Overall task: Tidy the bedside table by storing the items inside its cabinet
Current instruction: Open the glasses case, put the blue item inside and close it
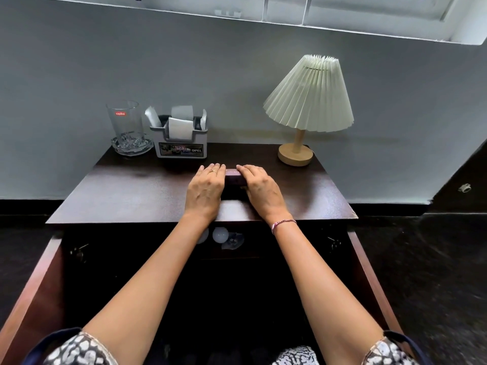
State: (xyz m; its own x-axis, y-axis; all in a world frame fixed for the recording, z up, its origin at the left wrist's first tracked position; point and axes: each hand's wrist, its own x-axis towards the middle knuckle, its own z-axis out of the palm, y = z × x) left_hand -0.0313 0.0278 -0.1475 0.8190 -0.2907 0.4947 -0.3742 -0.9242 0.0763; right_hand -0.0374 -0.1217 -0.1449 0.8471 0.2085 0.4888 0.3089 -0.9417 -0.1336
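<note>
Bedside table: one, with a dark wood top under both hands. Its cabinet lies below the fingers and back toward the person. Two doors stand swung open, one either side of the forearms.

Lamp: one, pleated shade on a wooden foot. It stands beyond the right fingertips and off to their right, well apart.

Holder: one, grey, stuffed with white paper. It sits just beyond the left fingertips, slightly to their left.

Glass: one, clear, standing upright in one glass ashtray. Both are further left of the fingers, at the far corner.

Left hand: fingers nearly straight, laid against the left end of the box. Its thumb is hidden.

Right hand: fingers bent over the top of the box at its right end, grasping it.

Box: one, small and purple, on the tabletop between the two hands. It touches both, so neither hand is nearer. Its long axis runs left to right, from one set of fingers to the other.

Likely step: lift the box level from both ends, draw it back over the near edge, then lower it into the cabinet.

Bulbs: two pale round ones inside the cabinet, below the left wrist, one half hidden by it.
</note>
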